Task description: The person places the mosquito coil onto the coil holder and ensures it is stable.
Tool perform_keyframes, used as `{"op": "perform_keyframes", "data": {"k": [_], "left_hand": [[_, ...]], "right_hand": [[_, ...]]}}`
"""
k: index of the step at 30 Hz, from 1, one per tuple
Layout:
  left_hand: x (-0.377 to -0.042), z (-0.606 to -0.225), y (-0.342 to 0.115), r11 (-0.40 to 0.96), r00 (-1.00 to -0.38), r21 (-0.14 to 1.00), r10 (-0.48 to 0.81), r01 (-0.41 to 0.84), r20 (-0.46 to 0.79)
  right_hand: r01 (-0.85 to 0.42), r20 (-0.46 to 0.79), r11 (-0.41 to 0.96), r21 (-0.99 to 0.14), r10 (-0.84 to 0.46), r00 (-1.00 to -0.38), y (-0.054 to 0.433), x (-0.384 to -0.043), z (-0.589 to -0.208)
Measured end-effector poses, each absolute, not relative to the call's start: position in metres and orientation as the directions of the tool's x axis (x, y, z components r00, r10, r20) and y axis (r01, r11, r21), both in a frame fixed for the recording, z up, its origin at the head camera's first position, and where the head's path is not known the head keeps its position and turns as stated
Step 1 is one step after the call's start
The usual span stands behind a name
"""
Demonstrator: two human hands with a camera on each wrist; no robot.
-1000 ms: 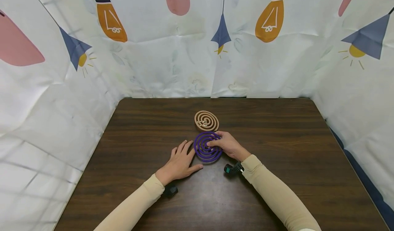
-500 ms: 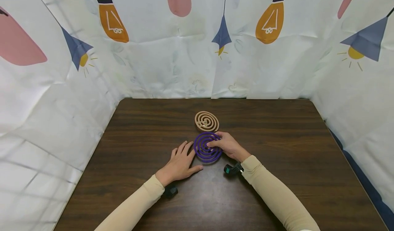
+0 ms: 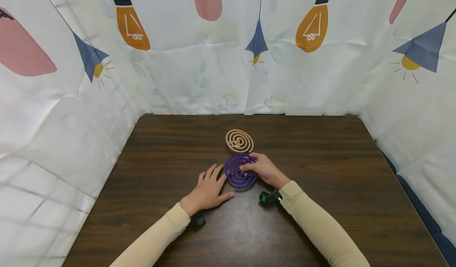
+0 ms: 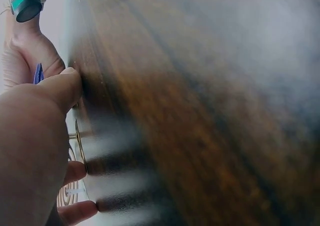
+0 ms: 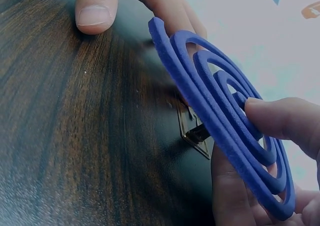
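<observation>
A purple mosquito coil [image 5: 202, 108] is held over a small gold-coloured metal stand [image 5: 192, 136] on the table. My right hand [image 3: 265, 170] pinches the coil, its thumb on top near the centre and other fingers underneath. In the right wrist view the coil looks tilted; whether it touches the stand's post cannot be told. My left hand [image 3: 208, 192] lies on the tabletop just left of the coil, fingers spread, with fingertips close to the stand's base. Directly behind, a tan mosquito coil [image 3: 239, 141] sits raised, with shiny metal showing through its gaps.
The dark wood-grain table [image 3: 320, 160] reaches out on both sides of the hands. A white printed cloth [image 3: 221, 77] hangs behind it and along the sides. Each wrist wears a black device, such as the right wrist's camera [image 3: 264, 196].
</observation>
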State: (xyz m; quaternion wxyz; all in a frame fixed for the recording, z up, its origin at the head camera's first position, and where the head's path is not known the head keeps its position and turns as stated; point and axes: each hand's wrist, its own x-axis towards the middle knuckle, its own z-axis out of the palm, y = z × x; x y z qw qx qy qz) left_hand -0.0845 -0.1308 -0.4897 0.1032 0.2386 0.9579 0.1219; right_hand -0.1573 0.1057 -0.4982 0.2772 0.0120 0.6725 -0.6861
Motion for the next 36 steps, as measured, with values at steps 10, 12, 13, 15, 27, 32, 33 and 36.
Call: {"op": "perform_keyframes", "data": {"k": [10,12,13,15,27,32,33,36], "left_hand": [[-0.082,-0.488,-0.1318,0.852,-0.862,0.292,0.488,0.434,-0.14],[-0.0816,-0.4872,-0.1318,0.85,-0.861,0.297,0.489,0.435,-0.139],[-0.0814,-0.4868,-0.1318,0.85,-0.861,0.296,0.49,0.436,-0.138],[-0.0811,-0.4869,-0.1321,0.848,-0.86,0.295,0.492,0.439,-0.136],[-0.0814,-0.4887,-0.1333,0.848,-0.853,0.288,0.499,0.445,-0.151],[-0.0816,-0.4891,-0.1336,0.847,-0.851,0.284,0.502,0.448,-0.156],[-0.0817,-0.4892,-0.1337,0.847,-0.85,0.283,0.503,0.45,-0.155],[-0.0822,-0.4891,-0.1337,0.846,-0.849,0.281,0.505,0.452,-0.154]], "right_hand": [[0.404,-0.395,0.054,-0.913,-0.367,-0.842,0.1053,-0.1573,-0.497],[0.405,-0.396,0.056,-0.913,-0.368,-0.841,0.1052,-0.157,-0.4964],[0.406,-0.396,0.055,-0.912,-0.368,-0.841,0.1051,-0.1569,-0.4961],[0.408,-0.398,0.055,-0.911,-0.37,-0.839,0.1051,-0.1564,-0.4954],[0.415,-0.402,0.049,-0.909,-0.373,-0.836,0.1057,-0.1558,-0.4954],[0.416,-0.405,0.055,-0.908,-0.377,-0.833,0.1058,-0.1558,-0.4952],[0.417,-0.406,0.056,-0.907,-0.378,-0.832,0.1057,-0.156,-0.4952],[0.424,-0.414,0.06,-0.904,-0.375,-0.829,0.1055,-0.1567,-0.495]]}}
